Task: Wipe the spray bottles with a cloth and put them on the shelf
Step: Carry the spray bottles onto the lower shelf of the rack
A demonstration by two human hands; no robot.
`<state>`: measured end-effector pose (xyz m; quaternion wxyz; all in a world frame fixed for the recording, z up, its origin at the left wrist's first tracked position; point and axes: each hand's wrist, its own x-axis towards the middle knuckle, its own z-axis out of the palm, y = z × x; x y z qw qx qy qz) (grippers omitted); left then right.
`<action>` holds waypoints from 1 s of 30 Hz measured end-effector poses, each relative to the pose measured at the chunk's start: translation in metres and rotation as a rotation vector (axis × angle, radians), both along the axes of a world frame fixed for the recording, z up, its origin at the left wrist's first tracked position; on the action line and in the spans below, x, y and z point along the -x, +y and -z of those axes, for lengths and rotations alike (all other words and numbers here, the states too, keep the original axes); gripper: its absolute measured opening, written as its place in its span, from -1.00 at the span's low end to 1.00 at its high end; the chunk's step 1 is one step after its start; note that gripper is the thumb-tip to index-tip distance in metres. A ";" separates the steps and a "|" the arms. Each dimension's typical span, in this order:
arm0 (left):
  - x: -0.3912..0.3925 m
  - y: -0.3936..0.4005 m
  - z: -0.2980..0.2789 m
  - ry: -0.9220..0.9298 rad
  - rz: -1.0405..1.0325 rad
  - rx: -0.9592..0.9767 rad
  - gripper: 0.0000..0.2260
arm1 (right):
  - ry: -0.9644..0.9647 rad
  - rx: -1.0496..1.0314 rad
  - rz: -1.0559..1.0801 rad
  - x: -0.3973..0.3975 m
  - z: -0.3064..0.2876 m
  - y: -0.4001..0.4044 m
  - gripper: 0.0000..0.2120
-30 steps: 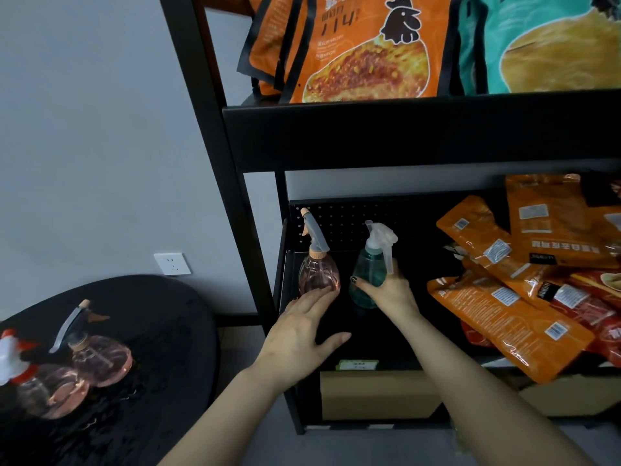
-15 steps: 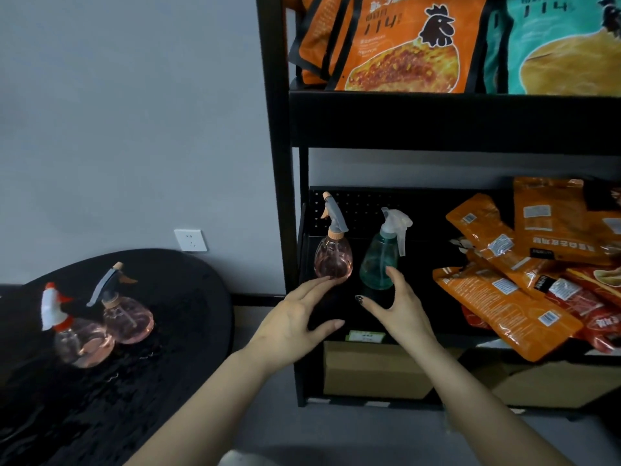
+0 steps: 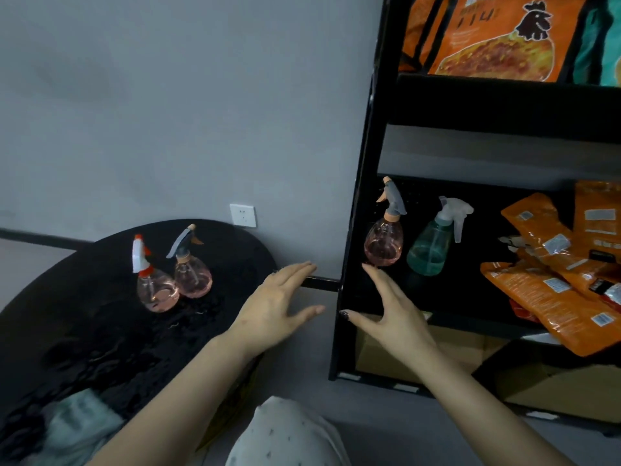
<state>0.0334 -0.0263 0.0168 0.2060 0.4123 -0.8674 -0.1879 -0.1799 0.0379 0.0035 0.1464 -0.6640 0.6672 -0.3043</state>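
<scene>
A pink spray bottle with a grey head (image 3: pixel 384 242) and a teal spray bottle with a white head (image 3: pixel 431 251) stand side by side on the black shelf (image 3: pixel 447 317). Two more pink bottles stand on the round black table (image 3: pixel 84 324): one with a white and red head (image 3: pixel 155 290), one with a grey head (image 3: pixel 192 275). A pale cloth (image 3: pixel 72 427) lies at the table's near edge. My left hand (image 3: pixel 274 309) hovers with fingers spread between table and shelf, holding nothing. My right hand (image 3: pixel 391 312) is spread in front of the shelf's left post, empty.
Orange snack packets (image 3: pixel 551 284) lie piled on the shelf's right side. Large orange and teal bags (image 3: pixel 497 38) fill the tier above. Cardboard boxes (image 3: pixel 557 388) sit under the shelf. A wall socket (image 3: pixel 242 215) is behind the table.
My right hand let go of the teal bottle, which stays on the shelf. Both hands drew back from the shelf and the view swung left toward the table.
</scene>
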 end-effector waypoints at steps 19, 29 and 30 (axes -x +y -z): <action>-0.170 -0.009 0.035 -0.023 -0.329 -0.004 -0.38 | 0.144 -0.041 -0.309 -0.168 0.024 -0.077 -0.21; -0.239 -0.041 0.070 0.020 -0.495 -0.039 -0.39 | 0.199 -0.137 -0.377 -0.264 0.071 -0.145 -0.21; -0.246 -0.045 0.073 0.015 -0.505 -0.041 -0.39 | 0.198 -0.148 -0.385 -0.274 0.075 -0.153 -0.21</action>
